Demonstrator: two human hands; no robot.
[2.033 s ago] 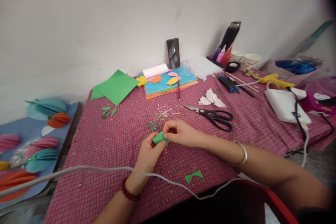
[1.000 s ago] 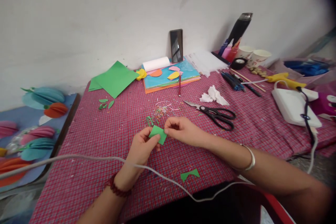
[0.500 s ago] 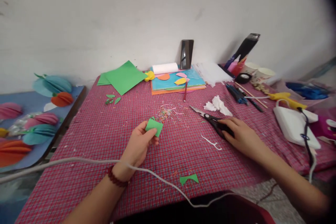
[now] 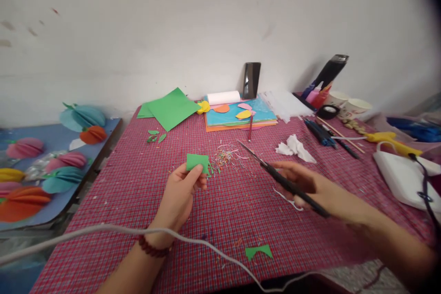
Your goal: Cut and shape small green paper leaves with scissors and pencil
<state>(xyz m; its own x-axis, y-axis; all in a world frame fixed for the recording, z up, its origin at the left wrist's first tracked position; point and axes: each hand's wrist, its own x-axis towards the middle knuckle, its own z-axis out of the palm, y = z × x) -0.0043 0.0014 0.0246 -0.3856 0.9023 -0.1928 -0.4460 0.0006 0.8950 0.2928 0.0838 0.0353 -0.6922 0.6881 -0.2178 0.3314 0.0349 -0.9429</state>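
Observation:
Between thumb and fingers, my left hand point(image 4: 181, 193) pinches a small piece of green paper point(image 4: 195, 161) above the table. My right hand point(image 4: 306, 188) is closed on black-handled scissors point(image 4: 287, 184), raised and tilted, their blades pointing up and left toward the green paper but apart from it. Thin colored paper scraps point(image 4: 227, 156) lie in a small heap between the hands. A white forked strip point(image 4: 287, 200) rests under the scissors. Nearer me is a green paper offcut point(image 4: 259, 252) with a curved cutout. Several small green leaf shapes point(image 4: 156, 136) lie farther left.
Green sheets point(image 4: 175, 109) and a stack of colored paper point(image 4: 241, 118) lie by the wall, where a phone point(image 4: 251, 81) leans. Crumpled tissue point(image 4: 296, 148), pens point(image 4: 319, 133) and a yellow glue gun point(image 4: 392, 141) are at right. A white cable point(image 4: 193, 239) crosses in front. Folded-paper ornaments point(image 4: 65, 179) sit left.
My right hand has lifted the scissors off the table and turned them. The green paper in my left hand is turned a little. The whole view has shifted slightly.

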